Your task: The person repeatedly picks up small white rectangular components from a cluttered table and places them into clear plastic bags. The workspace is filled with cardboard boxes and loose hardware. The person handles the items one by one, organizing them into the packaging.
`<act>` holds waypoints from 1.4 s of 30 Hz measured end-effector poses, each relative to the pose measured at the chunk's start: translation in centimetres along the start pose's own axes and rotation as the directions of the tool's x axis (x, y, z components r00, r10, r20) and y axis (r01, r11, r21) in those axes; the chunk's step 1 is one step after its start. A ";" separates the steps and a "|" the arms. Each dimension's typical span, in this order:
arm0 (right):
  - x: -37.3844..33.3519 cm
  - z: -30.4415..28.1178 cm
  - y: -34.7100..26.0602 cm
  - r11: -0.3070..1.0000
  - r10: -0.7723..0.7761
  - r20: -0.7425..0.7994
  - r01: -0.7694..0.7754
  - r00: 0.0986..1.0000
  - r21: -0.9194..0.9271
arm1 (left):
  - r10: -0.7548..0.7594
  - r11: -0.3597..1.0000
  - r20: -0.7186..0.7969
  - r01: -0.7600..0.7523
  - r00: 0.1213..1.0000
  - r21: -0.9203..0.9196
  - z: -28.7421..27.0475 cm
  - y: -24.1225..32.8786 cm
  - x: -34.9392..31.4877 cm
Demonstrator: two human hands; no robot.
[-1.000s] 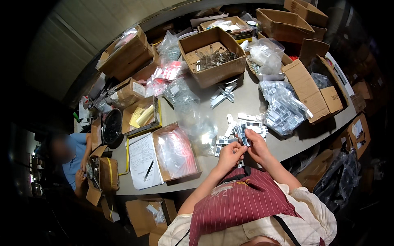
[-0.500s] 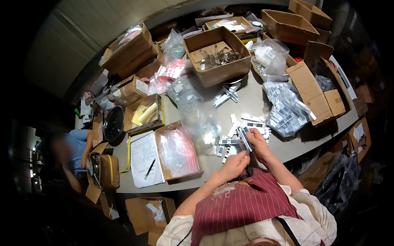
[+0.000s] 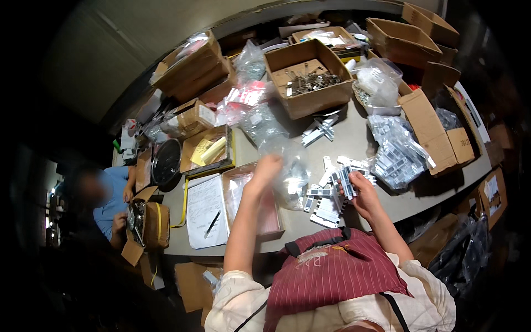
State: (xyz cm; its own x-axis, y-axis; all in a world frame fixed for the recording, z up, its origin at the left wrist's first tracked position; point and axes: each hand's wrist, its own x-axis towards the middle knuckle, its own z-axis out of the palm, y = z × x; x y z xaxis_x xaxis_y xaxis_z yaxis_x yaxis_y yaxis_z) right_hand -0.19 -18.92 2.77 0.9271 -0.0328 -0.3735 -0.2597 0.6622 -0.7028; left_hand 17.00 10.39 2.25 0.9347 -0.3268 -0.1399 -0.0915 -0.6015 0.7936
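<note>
My right hand (image 3: 363,195) is closed round a small stack of narrow silver-and-dark rectangular pieces (image 3: 347,182), held upright over the table. Beneath and beside it lies a loose pile of similar white and grey pieces (image 3: 326,213). My left hand (image 3: 269,169) is stretched forward above the far edge of a carton (image 3: 280,224) of clear, red-edged plastic bags. Motion smears its fingers, so their grip does not show. Just beyond it, clear plastic bags (image 3: 293,180) lie crumpled on the table.
An open carton (image 3: 312,105) of metal parts stands at the back. To the right are a filled plastic bag (image 3: 401,157) and a flapped carton (image 3: 428,130). A notepad (image 3: 202,202) with a pen (image 3: 212,224) lies left. Another person (image 3: 113,193) works at the far left.
My left hand has left the pieces by my right hand and swung forward and left over the bag carton. My right hand still holds its stack. The whole view has shifted slightly.
</note>
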 end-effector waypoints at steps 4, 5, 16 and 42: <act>-0.4 -0.4 -0.7 0.996 -0.015 0.029 0.012 0.999 0.083 | 0.352 0.910 -0.332 -0.236 0.875 0.341 1.3 5.3 -2.8; -0.5 -0.5 -0.7 0.993 -0.003 0.031 0.000 1.000 0.115 | 0.494 0.865 -0.504 -0.338 0.709 0.371 1.9 6.5 -3.7; -1.1 0.8 0.7 0.998 0.060 0.074 -0.062 0.995 0.031 | 0.413 0.910 -0.219 -0.407 0.884 0.074 10.4 13.3 -9.2; -0.5 -0.4 0.4 0.971 -0.015 0.032 0.007 0.999 0.239 | 0.101 -0.082 0.285 0.294 0.953 -0.952 10.7 11.3 -10.2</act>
State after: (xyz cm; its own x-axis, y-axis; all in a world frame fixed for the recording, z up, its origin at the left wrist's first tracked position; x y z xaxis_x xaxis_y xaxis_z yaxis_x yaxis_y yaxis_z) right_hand -0.90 -18.98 2.45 0.9389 -0.0189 -0.3437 -0.1813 0.8216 -0.5405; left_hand 2.74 -0.87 6.31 0.7836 -0.5802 -0.2221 0.6092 0.6476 0.4577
